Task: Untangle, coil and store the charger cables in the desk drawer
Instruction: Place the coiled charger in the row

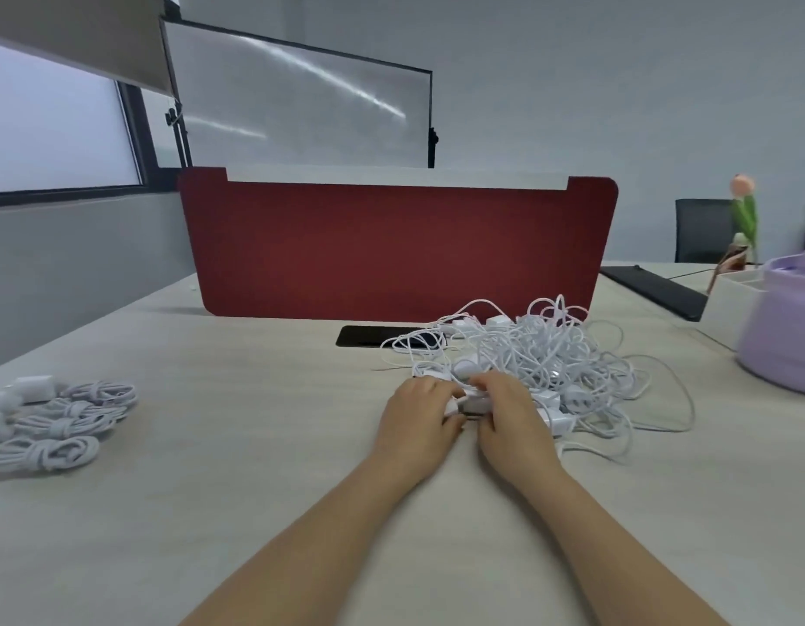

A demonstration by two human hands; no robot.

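I have the left hand point(421, 413) and right hand point(511, 415) curling fingers point(487, 384) round a hard white charger plug point(472, 403), which I judge the firmest hold on this light, limp cable tangle point(549, 354).

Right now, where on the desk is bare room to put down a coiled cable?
Bare desk lies between the coiled cables on the left and the left hand, up to the red divider. Crowded: from the tangled cables to the purple basket on the right.
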